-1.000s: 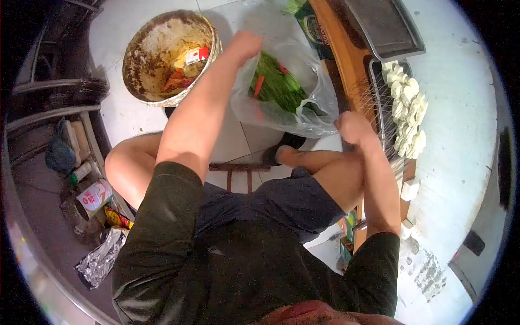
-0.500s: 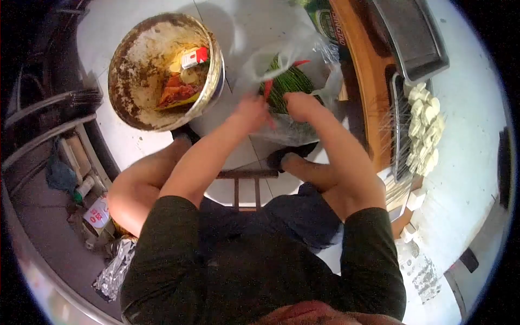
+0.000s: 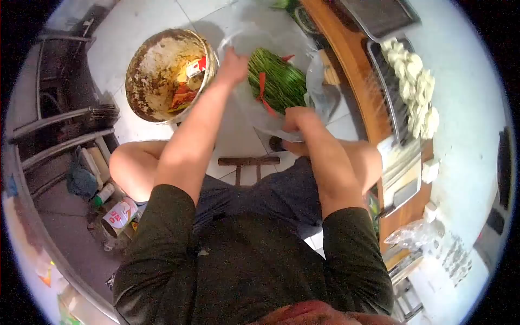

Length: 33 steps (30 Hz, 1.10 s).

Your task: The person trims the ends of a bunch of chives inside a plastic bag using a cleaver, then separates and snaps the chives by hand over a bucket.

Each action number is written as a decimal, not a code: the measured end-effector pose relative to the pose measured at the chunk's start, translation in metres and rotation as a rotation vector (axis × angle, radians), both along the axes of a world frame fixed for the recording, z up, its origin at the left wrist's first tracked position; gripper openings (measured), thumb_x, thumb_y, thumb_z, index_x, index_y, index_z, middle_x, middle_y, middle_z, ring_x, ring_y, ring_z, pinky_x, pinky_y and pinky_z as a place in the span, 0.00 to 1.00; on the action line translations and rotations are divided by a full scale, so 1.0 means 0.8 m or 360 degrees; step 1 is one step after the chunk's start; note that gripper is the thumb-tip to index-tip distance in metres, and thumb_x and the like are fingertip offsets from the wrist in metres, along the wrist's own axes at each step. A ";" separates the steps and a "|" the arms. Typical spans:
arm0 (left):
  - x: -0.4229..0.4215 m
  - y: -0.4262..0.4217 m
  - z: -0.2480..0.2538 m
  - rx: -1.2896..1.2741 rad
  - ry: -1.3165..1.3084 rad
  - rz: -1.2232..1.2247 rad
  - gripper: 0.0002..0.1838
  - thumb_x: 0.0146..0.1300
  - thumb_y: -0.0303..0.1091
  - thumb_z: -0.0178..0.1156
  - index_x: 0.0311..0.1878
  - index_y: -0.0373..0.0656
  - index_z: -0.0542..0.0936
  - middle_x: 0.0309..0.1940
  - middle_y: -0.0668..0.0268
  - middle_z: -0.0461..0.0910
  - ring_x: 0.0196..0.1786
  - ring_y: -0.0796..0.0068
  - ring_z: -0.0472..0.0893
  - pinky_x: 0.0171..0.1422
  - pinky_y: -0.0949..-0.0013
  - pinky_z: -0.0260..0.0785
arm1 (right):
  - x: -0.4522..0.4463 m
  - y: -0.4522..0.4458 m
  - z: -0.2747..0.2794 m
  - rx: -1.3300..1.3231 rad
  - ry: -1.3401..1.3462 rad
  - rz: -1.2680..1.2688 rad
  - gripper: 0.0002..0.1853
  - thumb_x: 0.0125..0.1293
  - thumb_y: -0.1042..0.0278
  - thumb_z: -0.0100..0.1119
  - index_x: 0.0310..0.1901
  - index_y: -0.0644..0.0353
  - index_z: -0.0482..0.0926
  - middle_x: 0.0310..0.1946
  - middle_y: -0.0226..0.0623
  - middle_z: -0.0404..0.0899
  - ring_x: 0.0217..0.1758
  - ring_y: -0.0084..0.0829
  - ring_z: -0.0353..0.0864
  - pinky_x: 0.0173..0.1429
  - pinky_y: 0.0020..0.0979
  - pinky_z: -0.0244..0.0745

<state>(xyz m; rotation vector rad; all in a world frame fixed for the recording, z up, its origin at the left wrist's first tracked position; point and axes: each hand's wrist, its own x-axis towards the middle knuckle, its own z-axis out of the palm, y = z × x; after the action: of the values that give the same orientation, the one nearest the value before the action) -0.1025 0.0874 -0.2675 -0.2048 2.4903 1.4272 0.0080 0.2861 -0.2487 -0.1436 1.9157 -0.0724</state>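
A bundle of long, thin green stalks (image 3: 279, 81) with red ties lies on the spread-out clear plastic bag (image 3: 246, 38) on the floor. My left hand (image 3: 234, 67) is closed on the bag's edge, just left of the bundle. At the bundle's lower right end, my right hand (image 3: 299, 118) has its fingers closed on the bag's near side. What exactly lies under those fingers is partly hidden.
To the left stands a stained bucket (image 3: 157, 65) with a cigarette pack and food scraps inside. A wooden bench (image 3: 346, 54) borders the right, with a rack of pale slices (image 3: 413, 81) beyond. A small stool (image 3: 249, 161) sits between the legs.
My left hand has moved up and left, away from the bundle, drawing the bag open. My right hand has shifted slightly down. The stalks are now more uncovered, and the whole view has shifted.
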 end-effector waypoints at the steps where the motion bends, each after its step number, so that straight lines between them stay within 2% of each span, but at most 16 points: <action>1: -0.007 -0.010 0.013 0.0090 -0.0120 -0.0050 0.31 0.66 0.35 0.50 0.70 0.34 0.58 0.54 0.49 0.75 0.43 0.62 0.81 0.49 0.63 0.72 | 0.013 0.006 -0.001 -0.0043 0.0086 -0.0131 0.21 0.55 0.54 0.64 0.46 0.57 0.83 0.50 0.43 0.81 0.51 0.44 0.81 0.53 0.38 0.76; 2: -0.008 -0.018 0.023 0.0183 -0.0243 -0.0090 0.33 0.67 0.36 0.51 0.71 0.33 0.56 0.56 0.50 0.74 0.42 0.64 0.81 0.48 0.64 0.72 | 0.029 0.013 -0.011 -0.0082 0.0171 -0.0251 0.22 0.55 0.54 0.65 0.48 0.58 0.82 0.50 0.44 0.81 0.51 0.44 0.81 0.53 0.38 0.76; 6: 0.010 -0.037 0.075 -0.0210 0.0239 -0.0299 0.33 0.68 0.38 0.52 0.71 0.32 0.56 0.62 0.51 0.71 0.45 0.65 0.82 0.50 0.65 0.72 | 0.035 0.023 -0.035 -0.0248 0.0605 -0.0552 0.31 0.56 0.56 0.63 0.58 0.64 0.73 0.47 0.49 0.81 0.48 0.47 0.81 0.52 0.41 0.76; 9: 0.031 -0.050 0.139 -0.0430 0.0229 -0.0563 0.31 0.67 0.38 0.53 0.70 0.34 0.59 0.62 0.53 0.72 0.48 0.67 0.81 0.52 0.66 0.72 | 0.015 -0.008 -0.023 -0.0760 0.0838 -0.0871 0.35 0.60 0.57 0.59 0.65 0.68 0.64 0.53 0.54 0.77 0.54 0.48 0.78 0.57 0.41 0.73; 11: 0.049 -0.060 0.179 -0.0342 0.0293 -0.0668 0.27 0.68 0.38 0.53 0.67 0.37 0.64 0.58 0.52 0.75 0.52 0.65 0.80 0.57 0.65 0.70 | -0.003 -0.047 -0.037 -0.1212 0.1247 -0.1054 0.34 0.65 0.56 0.55 0.67 0.68 0.61 0.64 0.56 0.66 0.66 0.49 0.68 0.67 0.38 0.64; 13: 0.070 -0.074 0.226 -0.0068 0.0309 -0.0755 0.25 0.67 0.39 0.53 0.64 0.37 0.68 0.55 0.49 0.76 0.55 0.58 0.79 0.59 0.63 0.69 | -0.038 -0.098 -0.033 -0.1582 0.1418 -0.1535 0.33 0.67 0.56 0.52 0.68 0.68 0.59 0.68 0.57 0.59 0.71 0.48 0.60 0.71 0.37 0.57; 14: 0.079 -0.085 0.241 -0.0091 0.0253 -0.0751 0.22 0.67 0.37 0.54 0.62 0.38 0.70 0.50 0.50 0.78 0.51 0.61 0.80 0.55 0.64 0.71 | -0.054 -0.122 -0.028 -0.1756 0.1486 -0.1790 0.33 0.68 0.56 0.50 0.68 0.68 0.58 0.70 0.57 0.56 0.74 0.48 0.56 0.73 0.36 0.54; 17: 0.101 -0.123 0.257 -0.0078 0.0342 -0.0743 0.16 0.66 0.35 0.55 0.55 0.39 0.76 0.40 0.54 0.81 0.43 0.66 0.82 0.46 0.67 0.73 | -0.101 -0.177 -0.006 -0.1623 0.2163 -0.1816 0.33 0.71 0.57 0.47 0.70 0.68 0.54 0.73 0.56 0.49 0.76 0.48 0.49 0.76 0.35 0.47; 20: 0.109 -0.162 0.244 0.0017 0.0263 -0.0591 0.14 0.64 0.33 0.59 0.51 0.37 0.77 0.41 0.54 0.81 0.44 0.66 0.82 0.49 0.66 0.74 | -0.179 -0.180 0.010 -0.1487 0.2860 -0.1570 0.27 0.70 0.57 0.49 0.63 0.68 0.66 0.64 0.58 0.66 0.69 0.47 0.65 0.68 0.39 0.62; 23: 0.106 -0.175 0.230 0.0075 0.0332 -0.0483 0.15 0.60 0.30 0.63 0.49 0.37 0.79 0.42 0.55 0.81 0.47 0.61 0.82 0.52 0.63 0.74 | -0.248 -0.168 -0.031 -0.1794 0.2131 -0.1260 0.26 0.72 0.60 0.44 0.68 0.64 0.62 0.71 0.48 0.58 0.76 0.43 0.53 0.76 0.39 0.47; 25: 0.092 -0.170 0.242 -0.0206 0.0782 -0.0790 0.15 0.56 0.26 0.64 0.48 0.37 0.79 0.43 0.55 0.81 0.46 0.60 0.81 0.52 0.63 0.73 | -0.294 -0.171 -0.048 -0.1966 0.1156 -0.1679 0.26 0.72 0.58 0.45 0.66 0.63 0.65 0.70 0.43 0.60 0.74 0.41 0.56 0.75 0.39 0.50; 26: 0.087 -0.166 0.241 -0.0095 0.0828 -0.0809 0.16 0.52 0.26 0.66 0.46 0.37 0.80 0.43 0.55 0.81 0.45 0.55 0.81 0.52 0.59 0.74 | -0.312 -0.175 -0.053 -0.1999 0.0649 -0.1854 0.25 0.71 0.57 0.46 0.65 0.63 0.67 0.70 0.41 0.61 0.73 0.40 0.58 0.74 0.39 0.52; 27: 0.086 -0.164 0.231 0.0002 0.0792 -0.0820 0.17 0.49 0.26 0.67 0.45 0.38 0.80 0.43 0.57 0.81 0.46 0.57 0.81 0.52 0.57 0.73 | -0.329 -0.180 -0.054 -0.1985 0.0471 -0.1854 0.26 0.71 0.56 0.46 0.64 0.62 0.68 0.69 0.40 0.63 0.72 0.39 0.60 0.73 0.39 0.54; 29: 0.088 -0.160 0.216 -0.0183 0.0811 -0.1083 0.18 0.49 0.27 0.65 0.46 0.39 0.78 0.43 0.59 0.80 0.45 0.58 0.80 0.51 0.58 0.72 | -0.355 -0.186 -0.056 -0.1957 0.0136 -0.1867 0.26 0.70 0.53 0.47 0.64 0.60 0.69 0.67 0.37 0.67 0.70 0.36 0.64 0.70 0.39 0.58; 32: 0.098 -0.154 0.203 -0.0194 0.0625 -0.1442 0.19 0.49 0.29 0.62 0.47 0.40 0.77 0.43 0.61 0.78 0.44 0.60 0.78 0.50 0.60 0.71 | -0.371 -0.182 -0.074 -0.1449 0.0635 -0.1582 0.25 0.70 0.51 0.48 0.62 0.57 0.71 0.62 0.39 0.72 0.67 0.35 0.68 0.65 0.39 0.66; 33: 0.100 -0.154 0.202 -0.0173 0.0635 -0.1464 0.19 0.49 0.30 0.61 0.47 0.41 0.77 0.43 0.62 0.77 0.44 0.61 0.78 0.50 0.61 0.70 | -0.362 -0.174 -0.066 -0.1351 0.1011 -0.1432 0.24 0.70 0.53 0.49 0.60 0.59 0.73 0.57 0.40 0.74 0.61 0.34 0.72 0.61 0.37 0.69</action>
<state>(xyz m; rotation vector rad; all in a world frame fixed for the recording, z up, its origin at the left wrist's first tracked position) -0.0221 -0.0357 -0.1061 1.1499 2.3742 0.9722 -0.2819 0.1467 -0.3014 0.1678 2.3041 -1.6039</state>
